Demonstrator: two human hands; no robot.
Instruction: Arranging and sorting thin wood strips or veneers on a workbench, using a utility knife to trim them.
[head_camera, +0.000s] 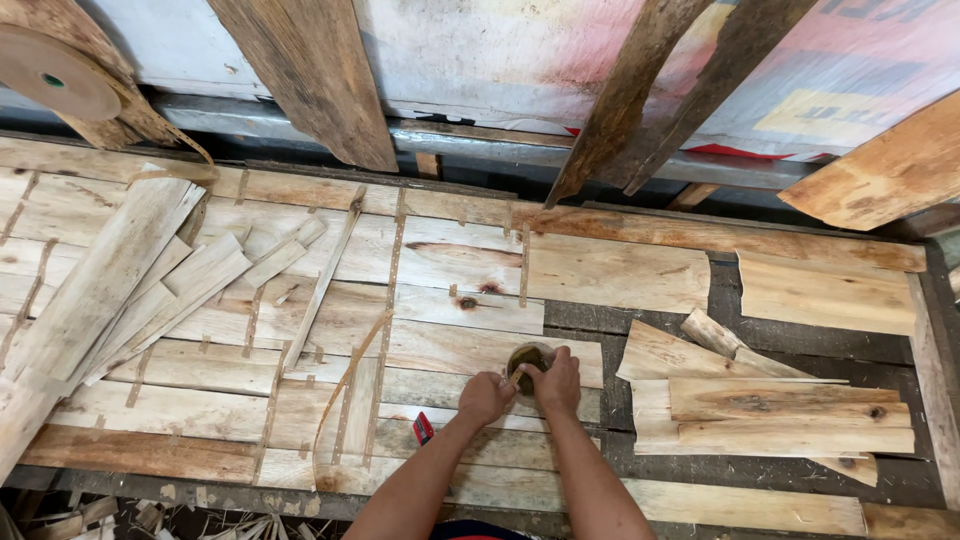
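Both my hands meet at the middle of a work surface covered with thin wood veneer sheets joined by strips of brown tape. My left hand and my right hand are closed around a small round brown tape roll that rests on the veneer. A strip of tape seems to run from the roll between my fingers. A small red-handled tool lies on the veneer just left of my left wrist.
Loose veneer strips lie piled at the left and more pieces at the right. A large tape reel hangs at the top left. Rough wooden planks lean against the back wall. Scraps litter the floor.
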